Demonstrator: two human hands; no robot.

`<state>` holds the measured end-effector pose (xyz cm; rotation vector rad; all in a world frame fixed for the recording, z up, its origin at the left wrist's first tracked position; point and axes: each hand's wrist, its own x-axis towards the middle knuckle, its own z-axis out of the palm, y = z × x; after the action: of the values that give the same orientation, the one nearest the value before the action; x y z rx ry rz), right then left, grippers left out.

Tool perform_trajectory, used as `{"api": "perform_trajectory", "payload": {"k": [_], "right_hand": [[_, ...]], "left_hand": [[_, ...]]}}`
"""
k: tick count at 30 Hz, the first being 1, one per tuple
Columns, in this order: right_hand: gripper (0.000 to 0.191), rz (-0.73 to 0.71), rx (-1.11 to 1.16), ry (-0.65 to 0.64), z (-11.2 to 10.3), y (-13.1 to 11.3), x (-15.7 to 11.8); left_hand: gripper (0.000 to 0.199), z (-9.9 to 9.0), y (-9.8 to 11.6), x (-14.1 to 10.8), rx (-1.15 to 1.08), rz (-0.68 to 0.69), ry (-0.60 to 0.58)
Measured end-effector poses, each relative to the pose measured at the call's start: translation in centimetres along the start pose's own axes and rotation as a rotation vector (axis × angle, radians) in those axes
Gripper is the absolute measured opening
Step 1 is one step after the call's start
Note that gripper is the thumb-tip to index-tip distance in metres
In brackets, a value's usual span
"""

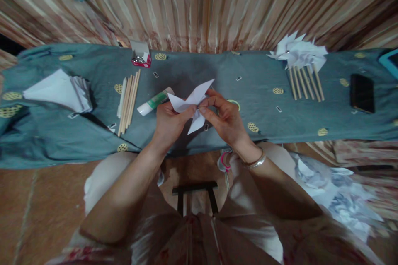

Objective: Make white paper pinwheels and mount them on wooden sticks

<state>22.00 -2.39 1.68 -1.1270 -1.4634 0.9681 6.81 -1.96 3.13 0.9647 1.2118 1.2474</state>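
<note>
A white paper pinwheel (197, 94) with pointed blades is held up between my hands over the table's middle. My left hand (173, 121) pinches it from the left, thumb near its centre. From the right, the thumb and forefinger of my right hand (224, 119) close on that same centre, where a small dark spot shows. A glue stick (155, 101) with a green label lies just beyond my left hand. Partly hidden behind my right hand is a pale green ring (234, 104).
Left on the cloth-covered table (261, 116) are folded papers (59, 91), wooden sticks (129, 101) and a red box (141, 59) of small metal pieces. Rightward lie finished pinwheels (300, 51) on sticks and a black phone (362, 93). Below right is a bag of white paper shapes (345, 198).
</note>
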Motion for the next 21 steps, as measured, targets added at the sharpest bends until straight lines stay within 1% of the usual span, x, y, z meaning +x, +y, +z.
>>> {"api": "perform_trajectory", "payload": {"k": [7,13,17,21], "right_hand": [[0.018,-0.005,-0.003,-0.005,0.07,0.07,-0.03],[0.017,-0.026,-0.033,0.011,0.23,-0.37,-0.16],[0.013,-0.023,-0.016,0.018,0.47,-0.33,-0.26],[0.011,0.015,0.001,0.049,0.78,0.06,-0.25]], "left_hand": [[0.015,0.01,0.06,0.08,0.031,-0.007,0.028],[0.014,0.05,0.03,-0.03,0.024,0.012,0.017],[0.014,0.07,-0.03,-0.01,-0.001,-0.019,0.011],[0.016,-0.03,-0.15,0.16,-0.01,-0.047,0.024]]}}
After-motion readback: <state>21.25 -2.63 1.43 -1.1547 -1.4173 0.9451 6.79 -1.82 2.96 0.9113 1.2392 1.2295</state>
